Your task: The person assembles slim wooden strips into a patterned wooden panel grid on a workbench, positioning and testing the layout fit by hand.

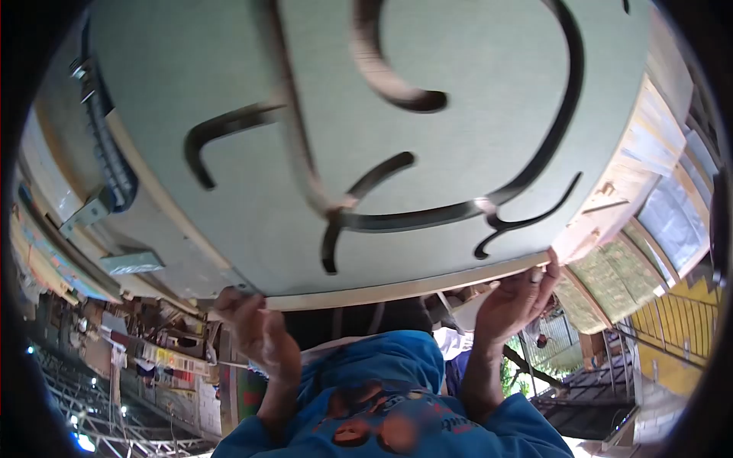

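A large pale green board (427, 183) with curved dark slots cut into its face and a light wooden near edge fills the upper middle of the view. My left hand (263, 336) is at its near left corner, fingers curled against the edge. At the near right corner, my right hand (519, 298) has its fingertips bent over the wooden edge. Both hands grip the board, one at each corner. The undersides of the fingers are partly hidden.
A work surface (172, 267) lies left of the board, with a dark strap (107, 145) and a metal bracket (88, 210). Wooden pieces (603, 198) and a plastic-covered panel (672, 217) stand at right. Farther back are a yellow stair wall (679, 324) and cluttered shelves (172, 359).
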`<state>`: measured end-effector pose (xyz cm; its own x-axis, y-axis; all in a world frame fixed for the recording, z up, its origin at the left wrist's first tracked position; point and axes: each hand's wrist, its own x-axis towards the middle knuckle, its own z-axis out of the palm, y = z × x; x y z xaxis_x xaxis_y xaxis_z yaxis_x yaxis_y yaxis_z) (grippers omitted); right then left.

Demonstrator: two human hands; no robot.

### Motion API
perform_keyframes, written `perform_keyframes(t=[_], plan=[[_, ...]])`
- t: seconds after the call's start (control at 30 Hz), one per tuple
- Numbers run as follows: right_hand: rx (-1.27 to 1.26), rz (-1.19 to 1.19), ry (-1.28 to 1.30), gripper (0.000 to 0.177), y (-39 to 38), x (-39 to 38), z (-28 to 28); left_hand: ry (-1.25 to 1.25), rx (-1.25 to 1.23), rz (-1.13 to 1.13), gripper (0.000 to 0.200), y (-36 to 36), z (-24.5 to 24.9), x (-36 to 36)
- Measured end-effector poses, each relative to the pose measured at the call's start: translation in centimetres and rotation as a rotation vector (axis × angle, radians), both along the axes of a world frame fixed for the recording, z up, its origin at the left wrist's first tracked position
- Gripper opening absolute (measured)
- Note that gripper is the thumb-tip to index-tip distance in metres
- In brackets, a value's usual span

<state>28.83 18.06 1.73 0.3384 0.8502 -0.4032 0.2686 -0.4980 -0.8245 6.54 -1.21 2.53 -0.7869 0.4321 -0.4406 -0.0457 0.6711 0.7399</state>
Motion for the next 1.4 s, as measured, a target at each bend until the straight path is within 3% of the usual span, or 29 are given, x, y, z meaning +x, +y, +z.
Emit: perform_keyframes(t=[0.1,0.2,0.33,0.4,0.5,0.63,0.7,0.8,0.93,1.0,1.13,1.2,1.23,1.4], plan=[[0.003,0.045,0.031,0.044,-0.3,0.4,0.0,0.043,-0.028,-0.048,0.022,0.8,-0.6,0.3],[0.014,0.039,0.039,0.044,-0.1,0.2,0.0,0.26,-0.167,-0.446,0.02,-0.3,-0.6,-0.6],[0.029,0.033,0.059,0.043,-0.3,0.6,-0.1,0.154,-0.163,-0.271,0.018,0.6,-0.3,-0.3],[0.026,0.043,0.067,0.043,-0.2,0.7,-0.1,0.299,-0.203,-0.492,0.017,1.1,-0.2,-0.6],[0.066,0.047,0.075,0.041,-0.1,0.3,-0.3,0.386,-0.178,-0.639,0.019,1.6,-0.1,-0.9],[0.068,0.054,0.049,0.038,-0.1,0.3,-0.5,0.307,-0.18,-0.534,0.019,1.5,0.0,-0.5],[0.071,0.06,0.031,0.036,-0.2,0.4,-0.6,0.187,-0.175,-0.331,0.018,1.9,0.0,-0.2],[0.059,0.064,0.025,0.035,-0.2,0.8,-0.5,0.116,-0.169,-0.215,0.019,2.4,0.2,-0.1],[0.063,0.072,0.02,0.034,-0.1,0.6,-0.5,0.204,-0.185,-0.302,0.022,0.8,-0.2,0.0],[0.065,0.074,0.029,0.034,-0.1,0.6,-0.5,0.084,-0.17,-0.131,0.022,2.0,0.1,0.1],[0.069,0.087,0.059,0.033,-0.2,0.9,-0.4,0.095,-0.153,-0.128,0.023,1.9,0.0,0.1],[0.069,0.089,0.086,0.033,-0.3,0.8,-0.4,0.217,-0.19,-0.385,0.029,1.8,0.0,-0.4],[0.065,0.093,0.106,0.033,-0.3,0.8,-0.3,0.219,-0.189,-0.385,0.029,1.9,0.1,-0.4],[0.048,0.09,0.078,0.035,0.2,0.0,-0.1,0.106,-0.192,-0.186,0.036,2.4,0.2,0.1]])
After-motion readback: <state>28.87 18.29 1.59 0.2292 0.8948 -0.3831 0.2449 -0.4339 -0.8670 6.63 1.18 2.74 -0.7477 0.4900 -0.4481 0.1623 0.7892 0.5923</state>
